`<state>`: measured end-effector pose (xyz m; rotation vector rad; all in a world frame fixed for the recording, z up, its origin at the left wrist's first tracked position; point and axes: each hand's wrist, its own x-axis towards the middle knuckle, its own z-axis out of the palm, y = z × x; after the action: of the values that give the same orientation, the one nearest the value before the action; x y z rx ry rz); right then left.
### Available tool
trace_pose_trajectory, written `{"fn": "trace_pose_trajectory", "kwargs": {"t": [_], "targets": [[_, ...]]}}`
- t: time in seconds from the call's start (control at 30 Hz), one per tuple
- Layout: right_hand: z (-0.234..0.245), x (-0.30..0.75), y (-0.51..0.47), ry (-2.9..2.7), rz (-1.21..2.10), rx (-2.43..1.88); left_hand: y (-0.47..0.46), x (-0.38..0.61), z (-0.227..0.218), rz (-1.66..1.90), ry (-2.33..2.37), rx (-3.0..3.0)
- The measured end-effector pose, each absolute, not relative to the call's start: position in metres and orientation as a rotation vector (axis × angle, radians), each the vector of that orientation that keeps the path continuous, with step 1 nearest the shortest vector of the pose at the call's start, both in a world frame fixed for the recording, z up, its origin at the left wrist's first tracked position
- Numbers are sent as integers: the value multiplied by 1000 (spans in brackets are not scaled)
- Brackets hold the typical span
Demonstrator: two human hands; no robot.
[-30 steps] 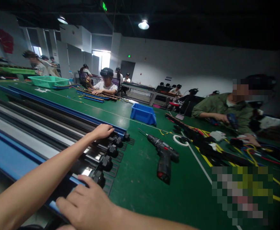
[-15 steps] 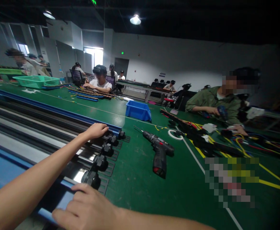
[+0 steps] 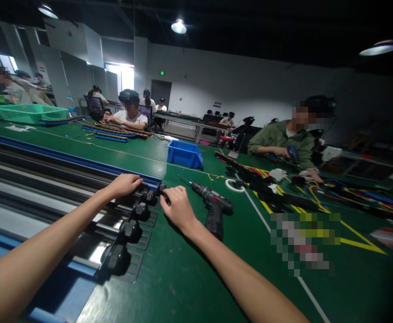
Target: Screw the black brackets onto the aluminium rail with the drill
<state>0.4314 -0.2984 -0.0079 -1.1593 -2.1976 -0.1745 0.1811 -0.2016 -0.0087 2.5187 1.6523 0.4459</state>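
My left hand (image 3: 126, 185) lies across the ends of the long rails, its fingers stretched out over the blue-edged rail (image 3: 109, 168) at the back. My right hand (image 3: 179, 205) is closed, with its curled fingertips at the rearmost black cable gland (image 3: 161, 188) on that rail's end; the fingers partly hide the contact. More black glands (image 3: 116, 259) with hex nuts stick out from the ends of the nearer rails, with flat slotted black plates (image 3: 136, 264) beside them. Just right of my right hand, a black cordless drill (image 3: 214, 204) lies on its side.
The rails rest on a green table (image 3: 196, 278). Beyond them are a blue bin (image 3: 185, 153), a green basket (image 3: 31, 114) and a white ring (image 3: 235, 185). Wire bundles (image 3: 344, 193) lie at the right, where a co-worker in a green shirt (image 3: 283, 139) holds a drill.
My right hand has moved from the near rail's edge forward to the rearmost gland. My left hand stays on the rails. The view has turned slightly right.
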Motion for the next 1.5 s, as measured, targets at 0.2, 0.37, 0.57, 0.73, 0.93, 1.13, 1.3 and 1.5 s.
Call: {"fn": "trace_pose_trajectory", "kwargs": {"t": [0.2, 0.37, 0.57, 0.73, 0.93, 1.13, 1.3, 1.5], "targets": [[-29, 439, -290, -2259, -301, -1484, -202, 182, -9, 434, 1664, 2522], [-12, 437, -300, -2235, -253, -1754, -202, 182, -8, 417, 1650, 2517], [-2, 447, -295, -2258, -68, -1812, -201, 181, -8, 426, 1660, 2501], [18, 471, -271, -2055, 126, -1533, -201, 181, -9, 413, 1662, 2520], [53, 552, -219, -1510, 156, -1275, -202, 181, -7, 408, 1663, 2516], [18, 648, -174, -1069, 35, -1307, -202, 181, -7, 418, 1679, 2501], [-27, 680, -169, -1061, 40, -1375, -201, 182, -8, 398, 1695, 2519], [-49, 685, -168, -1147, 40, -1410, -201, 182, -9, 420, 1681, 2520]]}}
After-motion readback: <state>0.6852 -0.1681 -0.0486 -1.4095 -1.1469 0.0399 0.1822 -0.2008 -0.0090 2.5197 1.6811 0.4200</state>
